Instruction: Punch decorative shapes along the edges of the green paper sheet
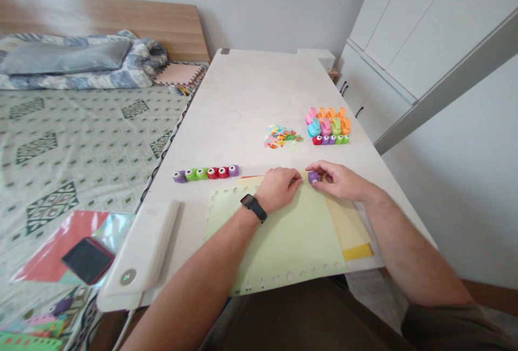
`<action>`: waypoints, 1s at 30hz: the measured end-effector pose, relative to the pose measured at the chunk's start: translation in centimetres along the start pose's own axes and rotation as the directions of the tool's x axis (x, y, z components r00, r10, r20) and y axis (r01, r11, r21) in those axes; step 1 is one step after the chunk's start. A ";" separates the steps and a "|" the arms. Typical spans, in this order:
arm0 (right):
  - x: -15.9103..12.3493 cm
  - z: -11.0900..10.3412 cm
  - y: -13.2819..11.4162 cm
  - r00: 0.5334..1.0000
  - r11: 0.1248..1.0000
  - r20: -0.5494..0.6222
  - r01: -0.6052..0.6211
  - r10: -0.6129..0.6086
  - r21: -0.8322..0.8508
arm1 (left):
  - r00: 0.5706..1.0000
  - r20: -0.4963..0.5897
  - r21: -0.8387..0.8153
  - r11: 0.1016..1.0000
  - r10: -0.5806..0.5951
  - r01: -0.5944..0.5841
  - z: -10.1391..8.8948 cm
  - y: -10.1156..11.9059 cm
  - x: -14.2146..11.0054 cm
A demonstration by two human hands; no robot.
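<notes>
A pale green sheet of paper (283, 238) lies in front of me, with punched shapes along its left, near and far edges. My left hand (281, 186), a black watch on its wrist, rests on the sheet's far part with its fingers curled at the edge; whether they pinch the paper is hard to see. My right hand (338, 178) grips a small purple craft punch (313, 177) at the far right corner of the sheet, thumb and fingers around it. Yellow paper (352, 227) shows beneath the green sheet on the right.
Several small punches (206, 173) stand in a row at left. More punches (329, 124) cluster at the far right, beside a heap of colourful paper cutouts (281, 136). A long white device (141, 248) lies near the table's left edge. A phone (88, 259) is on the bed.
</notes>
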State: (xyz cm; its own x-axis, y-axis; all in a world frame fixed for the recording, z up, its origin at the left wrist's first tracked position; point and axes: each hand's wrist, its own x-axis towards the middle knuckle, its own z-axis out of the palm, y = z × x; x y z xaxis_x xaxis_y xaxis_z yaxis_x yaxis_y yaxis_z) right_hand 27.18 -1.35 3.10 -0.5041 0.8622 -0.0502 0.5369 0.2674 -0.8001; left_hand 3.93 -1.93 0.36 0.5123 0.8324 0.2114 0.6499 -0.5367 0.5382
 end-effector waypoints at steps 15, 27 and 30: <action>-0.1 -0.1 -0.4 0.999 0.998 0.015 -0.046 0.047 -0.039 | 1.000 -0.001 -0.006 1.000 -0.003 0.003 0.1 0.0 0.0; -0.1 -0.1 -0.4 0.999 0.995 0.018 -0.048 0.050 -0.085 | 1.000 -0.020 -0.010 1.000 0.007 -0.007 0.2 -0.2 -0.1; -0.1 0.0 -0.3 0.999 0.996 0.018 -0.045 0.047 -0.078 | 1.000 -0.016 -0.013 1.000 0.009 -0.010 0.1 -0.1 -0.1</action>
State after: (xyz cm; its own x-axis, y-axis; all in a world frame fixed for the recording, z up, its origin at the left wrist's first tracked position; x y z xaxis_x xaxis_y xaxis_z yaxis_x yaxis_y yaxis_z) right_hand 27.06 -1.51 3.36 -0.4908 0.8657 -0.0982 0.6105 0.2612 -0.7478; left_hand 3.89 -1.96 0.16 0.5095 0.8294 0.2293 0.6376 -0.5428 0.5466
